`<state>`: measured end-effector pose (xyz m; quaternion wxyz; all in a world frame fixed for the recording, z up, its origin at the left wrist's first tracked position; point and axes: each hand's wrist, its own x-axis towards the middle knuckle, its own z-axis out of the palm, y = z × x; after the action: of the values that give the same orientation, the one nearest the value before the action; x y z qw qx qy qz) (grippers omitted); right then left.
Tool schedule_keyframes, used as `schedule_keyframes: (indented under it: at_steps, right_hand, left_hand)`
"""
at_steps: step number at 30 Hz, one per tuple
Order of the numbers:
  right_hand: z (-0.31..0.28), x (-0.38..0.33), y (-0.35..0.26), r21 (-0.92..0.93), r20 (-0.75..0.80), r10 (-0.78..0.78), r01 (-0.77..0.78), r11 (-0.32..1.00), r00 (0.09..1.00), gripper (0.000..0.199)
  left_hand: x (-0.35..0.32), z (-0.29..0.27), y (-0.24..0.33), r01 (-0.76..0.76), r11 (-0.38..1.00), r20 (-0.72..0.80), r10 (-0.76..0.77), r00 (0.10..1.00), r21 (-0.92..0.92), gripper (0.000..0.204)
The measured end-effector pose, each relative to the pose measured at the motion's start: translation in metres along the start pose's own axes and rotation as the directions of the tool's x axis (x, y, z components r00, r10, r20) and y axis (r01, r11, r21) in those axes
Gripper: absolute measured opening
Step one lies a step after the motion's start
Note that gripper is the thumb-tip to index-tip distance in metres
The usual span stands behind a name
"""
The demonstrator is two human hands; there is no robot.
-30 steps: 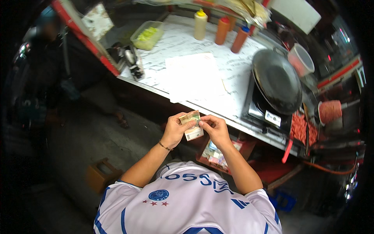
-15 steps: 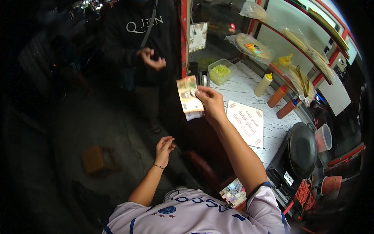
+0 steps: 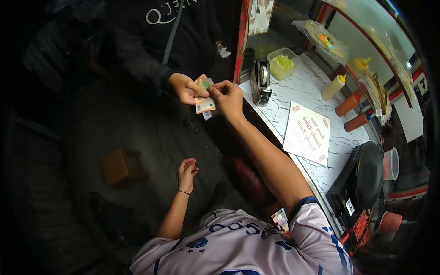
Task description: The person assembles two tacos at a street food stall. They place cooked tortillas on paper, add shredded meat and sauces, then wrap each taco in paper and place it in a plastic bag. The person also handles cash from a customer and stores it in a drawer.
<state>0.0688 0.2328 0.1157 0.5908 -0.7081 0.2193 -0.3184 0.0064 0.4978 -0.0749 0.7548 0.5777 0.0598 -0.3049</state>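
Observation:
My right hand [image 3: 229,100] reaches out and pinches banknotes [image 3: 204,106] between thumb and fingers. Another person's hand [image 3: 184,89] in a dark sleeve grips the same notes from the left, so both hands are on them. An orange-brown note lies over a bluish one, partly covered by the fingers. Lower down, my left hand [image 3: 187,175] hangs in the air with nothing in it, its fingers loosely curled and a dark bracelet on the wrist.
A marbled counter [image 3: 275,114] at right bears a tape dispenser [image 3: 262,85], a tub of shredded lettuce [image 3: 281,66], a printed paper sheet [image 3: 308,133], sauce bottles [image 3: 347,105] and a black pan [image 3: 369,175]. On the dark floor stands a brown stool [image 3: 120,167].
My right hand has moved up and left with the banknotes. The other person's hand, apart from them before, now grips them. My left hand has dropped back slightly.

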Motion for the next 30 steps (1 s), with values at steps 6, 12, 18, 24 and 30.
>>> schedule_keyframes:
  at_steps: [6, 12, 18, 24, 30]
  right_hand:
    - [-0.006, -0.008, -0.017, -0.111, 0.174, -0.144, 0.164, 0.980, 0.974, 0.022]
    - [-0.178, -0.102, -0.032, -0.057, 0.447, -0.261, 0.318, 0.946, 0.855, 0.033]
    - [-0.361, -0.317, -0.011, -0.411, 0.296, 0.552, -0.418, 0.811, 0.780, 0.022]
    - [-0.338, -0.444, 0.111, -0.661, -0.206, 0.619, -0.574, 0.484, 0.758, 0.055]
    - [-0.327, -0.452, 0.182, -0.416, -0.421, 0.442, -0.602, 0.682, 0.792, 0.032]
  left_hand:
    - [0.014, 0.019, 0.003, 0.029, 0.998, 0.052, -0.026, 0.998, -0.060, 0.014]
    - [0.021, 0.044, -0.011, 0.092, 0.991, 0.151, -0.105, 0.983, 0.094, 0.022]
    - [0.013, 0.121, -0.015, 0.109, 0.910, 0.430, -0.292, 0.854, 0.401, 0.020]
    - [-0.046, 0.250, -0.009, -0.145, 0.702, 0.703, -0.630, 0.331, 0.697, 0.016]
    - [-0.159, 0.324, -0.083, -0.106, 0.577, 0.576, -0.816, -0.048, 0.810, 0.054]
